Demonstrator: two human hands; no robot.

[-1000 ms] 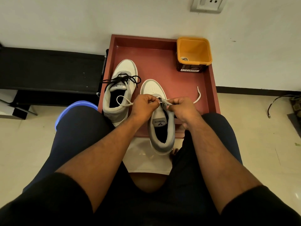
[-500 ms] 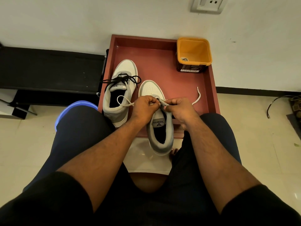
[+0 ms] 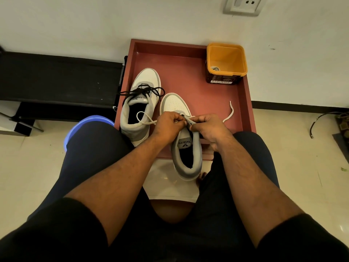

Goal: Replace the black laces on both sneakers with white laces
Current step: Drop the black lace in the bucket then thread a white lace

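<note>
Tiled floor, white wall, red tray [image 3: 245, 103] against it. Right sneaker [image 3: 186, 146] sits at tray's near edge, heel overhanging. Left hand [image 3: 168, 125] and right hand [image 3: 211, 127] both pinch the white lace [image 3: 229, 115] over its eyelets, fingers curled tight; eyelets hidden. Left sneaker [image 3: 139, 108] beside it keeps its black lace [image 3: 143, 91]. Orange tub [image 3: 226, 63] in tray's far corner.

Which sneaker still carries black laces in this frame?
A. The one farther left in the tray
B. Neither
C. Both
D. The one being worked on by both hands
A: black laces lie across the left sneaker; both hands thread a white lace on the other.
</note>
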